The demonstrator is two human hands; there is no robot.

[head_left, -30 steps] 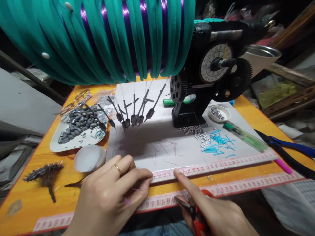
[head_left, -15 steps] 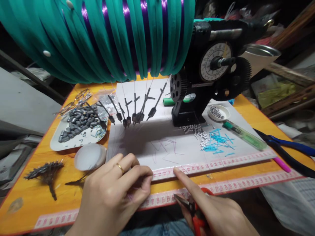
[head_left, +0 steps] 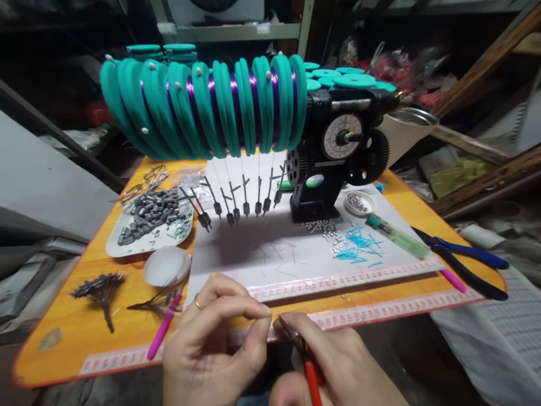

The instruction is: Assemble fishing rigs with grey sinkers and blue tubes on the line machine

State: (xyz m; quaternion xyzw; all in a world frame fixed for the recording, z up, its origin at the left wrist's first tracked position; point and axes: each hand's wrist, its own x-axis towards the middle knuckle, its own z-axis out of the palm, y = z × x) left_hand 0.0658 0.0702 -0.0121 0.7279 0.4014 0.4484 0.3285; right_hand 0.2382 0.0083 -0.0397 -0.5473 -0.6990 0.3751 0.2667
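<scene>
Pulled L hand (head_left: 215, 338) & R hand (head_left: 338, 349) back from upper tape (head_left: 304, 287), nr bench (head_left: 54, 310) edge now. Pinching narrow w/ L, can't tell on what; gripping red-handled cutters (head_left: 313, 383) w/ R, prob within reach of pinch.

Items at the bench (head_left: 80, 324), by count.
One left hand (head_left: 215, 338) and one right hand (head_left: 338, 355); one pair of red-handled cutters (head_left: 311, 380). Pink pens (head_left: 164, 327): two, one at the bench's near edge toward the left, one by its near-right corner. Tape strips (head_left: 380, 310): two, along the near edges of the bench and of one white board (head_left: 232, 254). Dark stem bundles (head_left: 103, 286), near-left corner: two. Hanging weights (head_left: 245, 208): about nine, some overlapping. Pliers (head_left: 442, 248), right edge: one. White tray (head_left: 143, 247), left edge: one; its grey cylinders (head_left: 154, 208) overlap too closely to count.
</scene>
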